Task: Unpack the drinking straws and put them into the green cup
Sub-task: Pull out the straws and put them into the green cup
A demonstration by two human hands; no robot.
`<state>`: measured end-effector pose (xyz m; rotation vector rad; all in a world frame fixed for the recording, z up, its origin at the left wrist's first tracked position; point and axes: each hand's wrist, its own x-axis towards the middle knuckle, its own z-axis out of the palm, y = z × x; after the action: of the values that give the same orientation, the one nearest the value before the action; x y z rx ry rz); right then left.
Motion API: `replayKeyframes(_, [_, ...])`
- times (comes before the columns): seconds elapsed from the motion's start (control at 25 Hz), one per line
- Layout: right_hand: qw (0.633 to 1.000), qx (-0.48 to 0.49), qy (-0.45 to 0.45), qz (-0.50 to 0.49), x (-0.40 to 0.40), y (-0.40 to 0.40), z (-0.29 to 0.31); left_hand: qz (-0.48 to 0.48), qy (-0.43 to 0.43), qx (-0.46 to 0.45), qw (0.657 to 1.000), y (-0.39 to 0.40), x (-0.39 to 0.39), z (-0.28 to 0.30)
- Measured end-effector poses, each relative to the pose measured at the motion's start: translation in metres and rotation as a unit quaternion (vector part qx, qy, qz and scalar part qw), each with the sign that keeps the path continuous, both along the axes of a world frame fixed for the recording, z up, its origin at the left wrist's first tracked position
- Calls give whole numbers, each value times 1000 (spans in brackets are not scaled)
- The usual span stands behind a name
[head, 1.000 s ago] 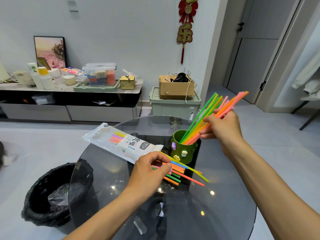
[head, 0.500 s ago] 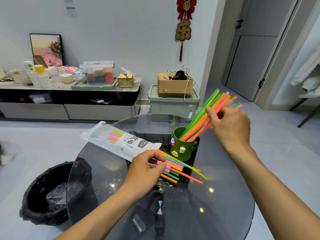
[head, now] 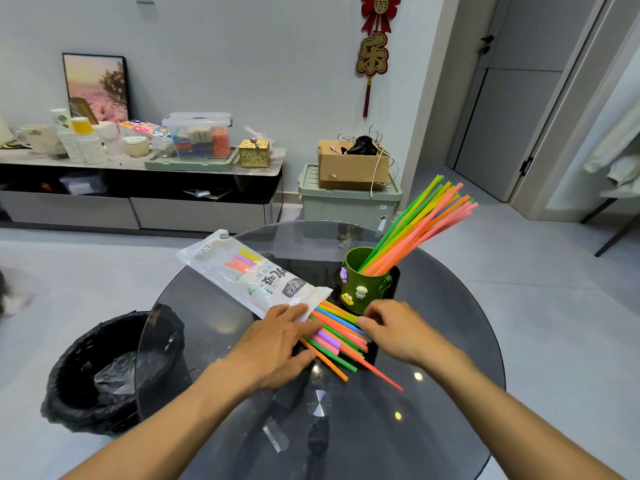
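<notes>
The green cup (head: 363,285) stands upright on the round glass table (head: 450,341), with a bundle of coloured straws (head: 422,226) leaning right out of it. The white straw bag (head: 249,275) lies to the cup's left, its open end towards me. Several loose straws (head: 341,341) fan out of that end in front of the cup. My left hand (head: 277,341) presses on the bag's open end, thumb beside the straws. My right hand (head: 398,330) hovers low in front of the cup, fingers curled and apart, fingertips touching the loose straws.
A black-lined waste bin (head: 104,372) stands on the floor, left of the table. Behind the table are a green storage box (head: 349,202) with a cardboard box (head: 349,164) on it and a low cabinet (head: 138,188) crowded with cups and containers.
My right hand let go of the straw bundle, which now stands in the cup, and came down to the loose straws. My left hand stayed at the bag's open end.
</notes>
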<state>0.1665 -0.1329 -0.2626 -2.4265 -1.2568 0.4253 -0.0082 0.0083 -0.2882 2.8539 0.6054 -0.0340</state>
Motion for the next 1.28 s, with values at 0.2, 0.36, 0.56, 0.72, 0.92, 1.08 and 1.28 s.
replayKeyframes(0.2, [997,-14,-71,18,-25,32,-20,-35,-34,2,999,-2,-14,-2])
replayKeyframes(0.36, [997,-38,-57,18,-32,45,-26,-37,-25,0,999,2,-17,-6])
replayKeyframes(0.56, [995,-86,-51,20,-33,44,-22,-39,6,9,999,6,-13,-9])
replayKeyframes(0.72, [989,-108,-101,29,-29,34,-16,-34,15,7,999,7,-13,-10])
replayKeyframes(0.92, [983,-155,-91,40,-26,25,-5,-28,25,11,999,7,-10,-10])
replayKeyframes(1.08, [972,-210,-85,56,-6,-10,24,-13,43,5,999,10,-6,-10])
replayKeyframes(1.28, [967,-229,-99,41,19,-71,59,15,39,-2,999,12,8,-8])
